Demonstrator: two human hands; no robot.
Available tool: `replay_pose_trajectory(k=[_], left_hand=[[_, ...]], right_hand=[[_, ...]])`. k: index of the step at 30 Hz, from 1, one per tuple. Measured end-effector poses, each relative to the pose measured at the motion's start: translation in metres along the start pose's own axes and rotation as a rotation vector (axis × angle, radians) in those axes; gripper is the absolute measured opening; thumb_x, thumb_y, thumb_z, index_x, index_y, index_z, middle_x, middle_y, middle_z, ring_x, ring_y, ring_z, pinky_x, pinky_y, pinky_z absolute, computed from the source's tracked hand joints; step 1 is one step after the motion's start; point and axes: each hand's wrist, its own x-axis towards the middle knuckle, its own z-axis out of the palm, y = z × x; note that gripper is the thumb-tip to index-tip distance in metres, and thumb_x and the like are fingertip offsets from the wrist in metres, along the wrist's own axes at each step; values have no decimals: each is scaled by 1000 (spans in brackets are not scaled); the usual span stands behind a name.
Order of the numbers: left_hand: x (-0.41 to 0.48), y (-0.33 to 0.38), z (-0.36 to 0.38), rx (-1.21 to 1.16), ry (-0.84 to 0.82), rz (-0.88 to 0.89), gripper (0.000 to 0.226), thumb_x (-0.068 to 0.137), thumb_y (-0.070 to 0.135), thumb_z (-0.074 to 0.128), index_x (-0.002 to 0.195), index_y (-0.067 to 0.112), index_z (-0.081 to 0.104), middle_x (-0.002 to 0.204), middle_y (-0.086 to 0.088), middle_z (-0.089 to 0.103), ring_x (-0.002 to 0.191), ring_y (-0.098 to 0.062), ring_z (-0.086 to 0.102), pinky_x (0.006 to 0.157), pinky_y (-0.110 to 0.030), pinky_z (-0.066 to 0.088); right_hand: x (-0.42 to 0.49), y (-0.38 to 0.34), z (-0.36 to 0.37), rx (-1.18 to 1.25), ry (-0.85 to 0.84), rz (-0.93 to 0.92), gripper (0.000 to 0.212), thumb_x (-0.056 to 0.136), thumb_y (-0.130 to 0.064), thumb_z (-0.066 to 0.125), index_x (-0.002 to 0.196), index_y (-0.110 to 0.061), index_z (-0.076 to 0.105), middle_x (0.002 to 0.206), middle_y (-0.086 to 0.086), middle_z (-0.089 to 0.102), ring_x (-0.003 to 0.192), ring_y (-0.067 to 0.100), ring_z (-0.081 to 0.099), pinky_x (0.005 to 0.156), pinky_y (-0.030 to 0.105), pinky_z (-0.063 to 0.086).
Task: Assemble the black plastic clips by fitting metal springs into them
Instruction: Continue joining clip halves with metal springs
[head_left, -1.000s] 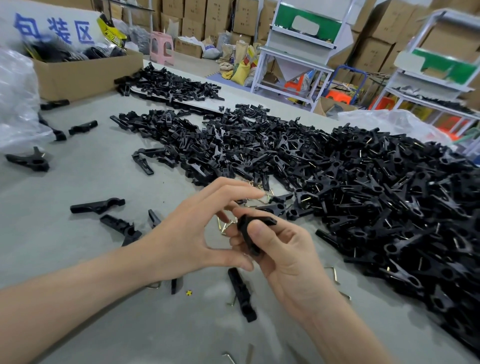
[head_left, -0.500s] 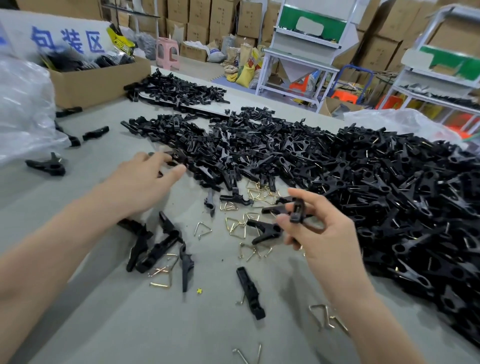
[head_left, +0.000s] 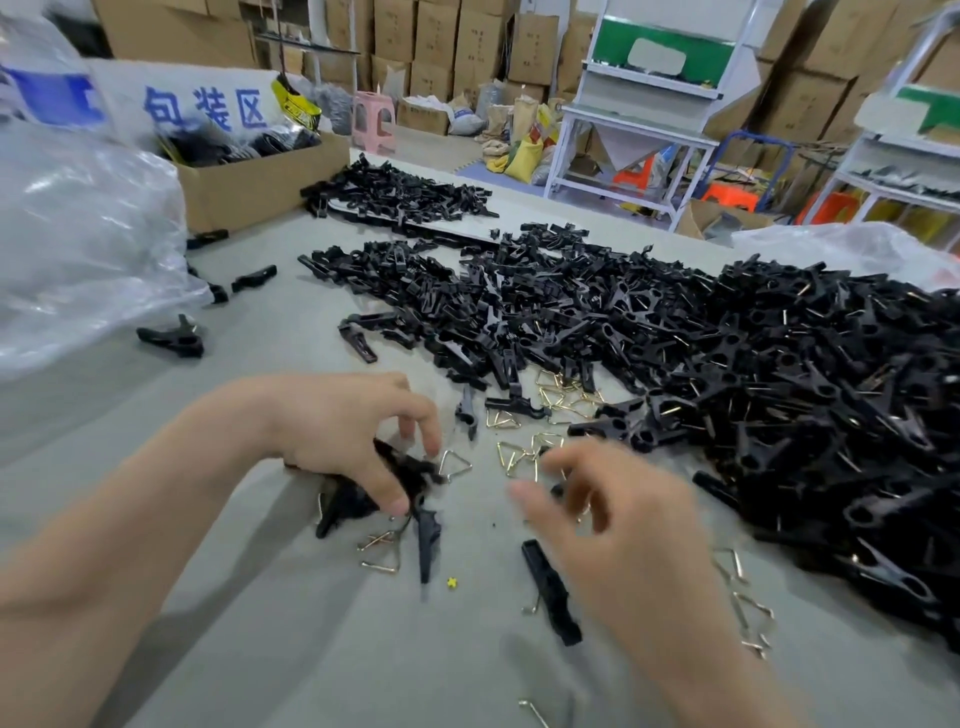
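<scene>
L hand (head_left: 348, 441): fingers + thumb curled down, clamped on a bunch of black clip halves (head_left: 410, 480) against the table (head_left: 260, 649). R hand (head_left: 618, 514): fingers loosely bent, blurred, so can't tell if it pinches anything. Metal springs (head_left: 511, 457) lie loose at its 11 o'clock, between the hands. Clip pile (head_left: 779, 405) fills 1–3 o'clock.

Handling, prob.: halves are light, stiff, slick plastic, best taken by the flat tail. Springs are thin, bouncy wire, apt to skitter, so pinch at a triangle corner.

L palm hides how many halves it has. Pile is cut off at 3 o'clock.
</scene>
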Motion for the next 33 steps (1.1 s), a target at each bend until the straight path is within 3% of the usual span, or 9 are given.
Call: replay_pose_trajectory(k=[3,6,9,12,17,21,25,30,33], left_hand=[[8,2,6,-36,73,59,27,74,33,79,86,40,56,85,16,57,68,2,54,68,-18,47],[15,6,11,-50,173,132,20,79,30,75,84,37,57,76,15,59,62,7,53,59,-9,39],[19,9,17,-108,247,181,18,81,25,74,82,35,59,70,17,58,61,4,53,57,-8,38],[24,12,23,-151,351,199,14,82,22,72,80,30,61,66,18,60,59,3,52,56,-8,37],[31,15,31,-258,460,183,22,84,13,68,72,28,57,66,12,65,63,2,59,64,-15,47],[34,20,41,-219,491,167,10,85,37,66,90,31,60,76,13,65,66,4,54,63,-16,40],[33,28,51,-67,471,195,34,87,52,55,120,46,55,86,16,52,76,6,48,70,-17,38],[29,35,53,-83,437,239,12,88,39,62,97,40,70,87,10,53,76,1,49,71,-18,39],[28,37,56,-121,460,282,7,83,41,67,86,35,71,82,11,55,75,2,50,65,-11,36]], right_hand=[[-9,-10,12,-291,-376,-75,46,75,-74,47,93,-33,45,84,-15,41,73,5,41,64,25,34],[-5,4,8,-135,-459,-60,23,86,-45,58,100,-29,50,86,-17,38,75,1,43,68,19,32],[0,16,5,53,-356,-73,23,79,-11,66,99,-21,64,77,-16,49,68,-1,48,66,16,38],[1,22,12,285,-107,23,34,77,0,67,95,-29,65,70,-7,60,66,11,59,65,24,50],[-1,28,21,635,162,160,38,93,6,50,106,-28,61,85,-8,56,73,19,70,68,23,56],[1,26,20,573,182,125,37,94,9,45,92,-20,67,103,-2,51,75,11,67,68,20,55],[4,26,19,670,209,228,30,92,8,50,87,-13,71,108,-2,56,82,11,68,75,17,54],[1,30,14,689,181,287,35,89,8,55,88,-23,71,98,9,69,87,10,69,80,23,53],[-2,33,11,664,185,308,34,87,4,61,83,-27,72,87,-6,70,76,3,65,71,12,46]])
